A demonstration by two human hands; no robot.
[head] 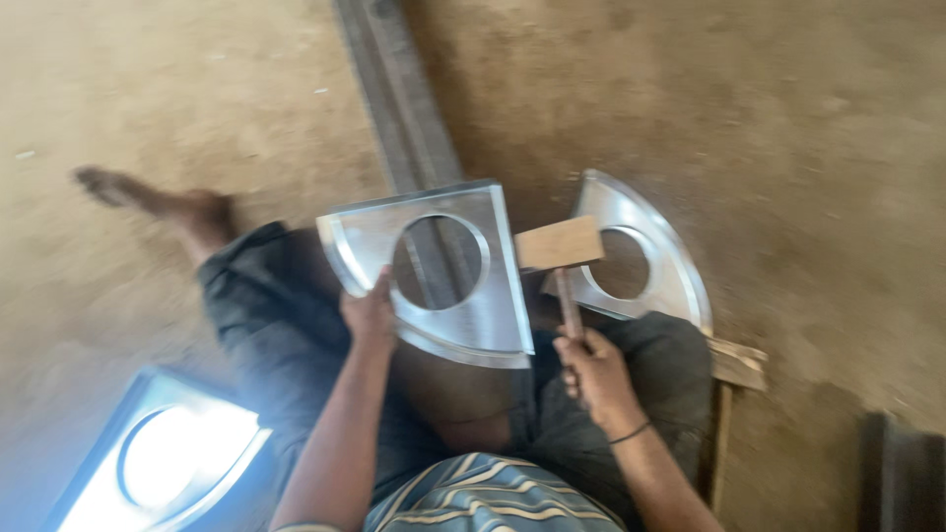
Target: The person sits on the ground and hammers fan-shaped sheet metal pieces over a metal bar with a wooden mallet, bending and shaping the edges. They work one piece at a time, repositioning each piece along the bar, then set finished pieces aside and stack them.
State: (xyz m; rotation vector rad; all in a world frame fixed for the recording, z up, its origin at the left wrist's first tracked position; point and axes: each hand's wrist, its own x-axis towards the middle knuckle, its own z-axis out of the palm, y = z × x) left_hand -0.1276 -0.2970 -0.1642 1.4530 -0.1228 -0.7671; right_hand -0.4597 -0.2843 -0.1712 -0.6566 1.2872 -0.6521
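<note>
Head view — left hand (370,317) grips metal plate (434,271), right hand (591,372) wooden mallet (560,246).

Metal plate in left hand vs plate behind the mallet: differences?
The held plate is gripped by the left hand, raised over the lap; the far plate lies on the ground, untouched. The right hand holds the wooden mallet between them. Both are shiny fan-shaped sheets with round holes.

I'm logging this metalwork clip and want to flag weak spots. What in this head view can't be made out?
- Whole head view: motion blur smears fine surface detail.
- Third metal piece: glare whitens it, and the frame edge cuts it off.
- Second metal piece: partly hidden behind the wooden mallet.
- Left hand: fingertips hidden behind the held metal piece.
- Right hand: grip on the handle is blurred.
</note>
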